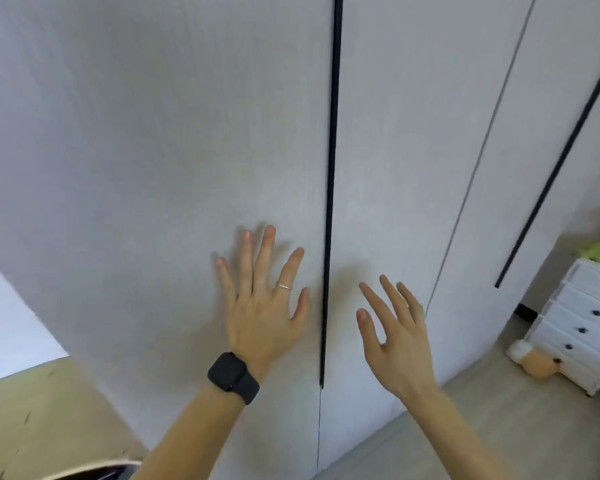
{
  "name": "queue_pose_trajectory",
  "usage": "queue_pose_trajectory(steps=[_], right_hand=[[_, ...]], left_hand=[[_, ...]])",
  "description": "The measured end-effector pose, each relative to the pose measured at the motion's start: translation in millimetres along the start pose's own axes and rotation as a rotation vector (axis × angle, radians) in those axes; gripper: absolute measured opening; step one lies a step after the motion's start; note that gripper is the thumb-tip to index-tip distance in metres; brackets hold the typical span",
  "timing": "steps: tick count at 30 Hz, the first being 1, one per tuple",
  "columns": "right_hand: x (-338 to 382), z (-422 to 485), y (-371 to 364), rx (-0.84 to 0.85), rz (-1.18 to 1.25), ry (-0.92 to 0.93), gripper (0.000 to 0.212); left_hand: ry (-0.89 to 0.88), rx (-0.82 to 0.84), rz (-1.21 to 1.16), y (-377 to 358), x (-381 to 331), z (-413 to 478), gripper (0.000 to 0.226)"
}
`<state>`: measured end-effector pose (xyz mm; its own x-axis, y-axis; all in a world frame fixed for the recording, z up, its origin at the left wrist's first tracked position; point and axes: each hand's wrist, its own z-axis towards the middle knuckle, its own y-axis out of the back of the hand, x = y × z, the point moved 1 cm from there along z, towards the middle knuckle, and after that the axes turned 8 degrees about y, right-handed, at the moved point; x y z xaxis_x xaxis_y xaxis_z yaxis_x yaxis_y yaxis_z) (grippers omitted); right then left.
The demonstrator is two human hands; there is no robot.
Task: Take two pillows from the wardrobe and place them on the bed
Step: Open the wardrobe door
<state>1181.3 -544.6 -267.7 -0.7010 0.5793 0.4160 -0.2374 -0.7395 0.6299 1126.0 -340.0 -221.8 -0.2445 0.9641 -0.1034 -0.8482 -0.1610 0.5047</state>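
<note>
both hands raised, left hand (pixel 264 306) and right hand (pixel 395 337) fingers spread.

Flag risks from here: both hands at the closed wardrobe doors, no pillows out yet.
1. The left hand lies spread beside the dark handle strip, with no grip on it; the door may not open.
2. The right hand is near the seam; fingers could get pinched.
3. A swinging door could hit the white drawer chest or the plush toy.

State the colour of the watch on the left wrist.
Black, case and strap alike; the watch shows in the head view, the only one.
</note>
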Motion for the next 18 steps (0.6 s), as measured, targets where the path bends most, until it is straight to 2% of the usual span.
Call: queue_pose_trajectory(steps=[5,9,14,18], right_hand=[[-41.6,96.5,-4.1,-0.12,0.006,0.302,0.051],[-44.0,160.6,-8.8,-0.216,-0.028,0.417,0.057],[-59.5,204.6,-25.7,-0.248,-0.074,0.519,0.062],[-80.7,216.9,-51.1,-0.35,-0.103,0.617,0.065]], left_hand=[[0.088,-0.055,0.097,-22.5,-34.3,37.9,0.065],[0.152,-0.031,0.147,-32.3,-45.7,57.3,0.066],[0.279,-0.013,0.18,-51.2,-57.6,65.0,0.051],[0.335,-0.046,0.229,-70.4,-68.5,71.4,0.036]])
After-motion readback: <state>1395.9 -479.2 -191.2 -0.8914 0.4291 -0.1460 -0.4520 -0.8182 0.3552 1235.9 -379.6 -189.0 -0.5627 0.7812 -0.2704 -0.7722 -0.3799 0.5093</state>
